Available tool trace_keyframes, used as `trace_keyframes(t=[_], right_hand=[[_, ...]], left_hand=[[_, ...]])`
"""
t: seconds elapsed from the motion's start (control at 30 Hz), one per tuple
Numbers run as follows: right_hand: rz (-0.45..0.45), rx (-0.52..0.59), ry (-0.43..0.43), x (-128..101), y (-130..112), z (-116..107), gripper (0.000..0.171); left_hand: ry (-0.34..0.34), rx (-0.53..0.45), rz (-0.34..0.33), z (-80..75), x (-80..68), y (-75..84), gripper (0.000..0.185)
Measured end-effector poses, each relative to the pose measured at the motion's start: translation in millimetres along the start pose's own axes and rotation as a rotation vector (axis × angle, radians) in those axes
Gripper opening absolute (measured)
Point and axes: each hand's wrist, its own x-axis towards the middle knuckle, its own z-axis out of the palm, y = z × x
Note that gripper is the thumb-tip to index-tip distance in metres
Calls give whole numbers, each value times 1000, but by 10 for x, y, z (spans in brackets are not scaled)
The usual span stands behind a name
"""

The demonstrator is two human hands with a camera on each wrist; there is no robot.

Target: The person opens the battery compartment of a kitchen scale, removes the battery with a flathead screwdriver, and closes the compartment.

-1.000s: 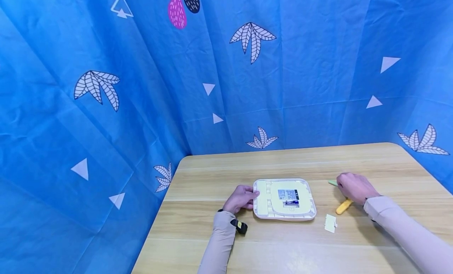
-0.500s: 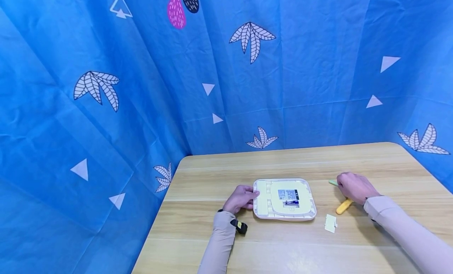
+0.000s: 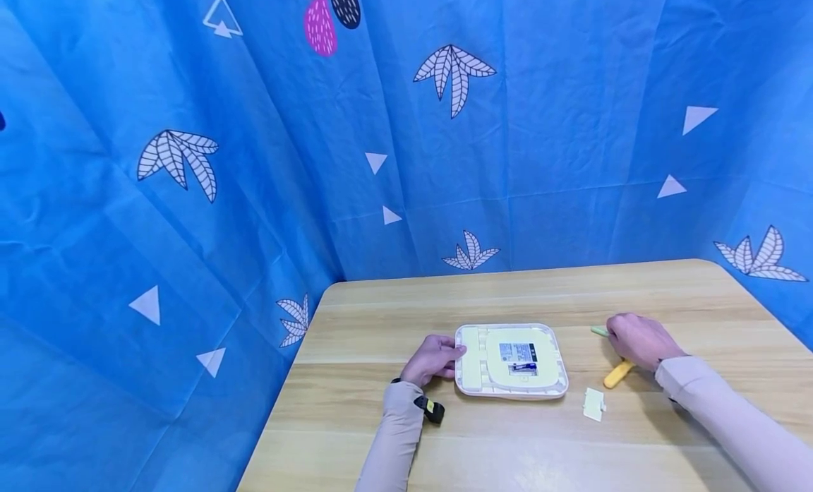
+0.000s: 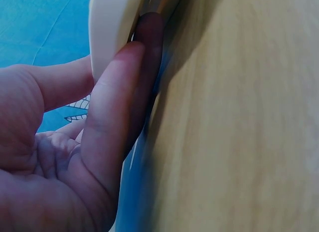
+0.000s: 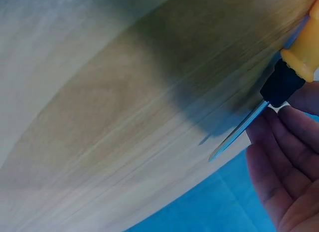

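Observation:
A white flat device with rounded corners lies on the table, back up. Its small battery compartment is uncovered, with a blue battery inside. My left hand grips its left edge, thumb over the rim and fingers below. My right hand is over a screwdriver with a yellow handle. In the right wrist view, its black collar and metal shaft are in front of my fingertips. Whether I pinch it is hidden. A pale green stick pokes out past my right fingers, mostly covered.
A small white battery cover with tabs lies between the device and my right forearm. The wooden table ends at a blue patterned curtain behind and on the left. A black wrist camera sits on my left wrist.
Both hands, the device and the screwdriver stay in place. Only the head view tilts slightly, so everything appears a little lower.

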Motion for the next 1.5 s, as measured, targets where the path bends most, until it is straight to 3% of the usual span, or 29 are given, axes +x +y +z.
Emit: trace_keyframes(t=[0.37,0.67,1.17,1.5], right_hand=[[-46,-1,92,19,-94,-134,4],[-162,-7,225,38,-459,-285,7],[-286,-64,257,2,-1026,-356,13],[-437,-126,302,-56,-1220,-203,10]], left_hand=[[3,-6,2,3,5,-18,35],[3,-8,5,1,11,-16,34],[-5,-10,10,-7,23,-18,36],[7,3,-4,-1,35,-20,39]])
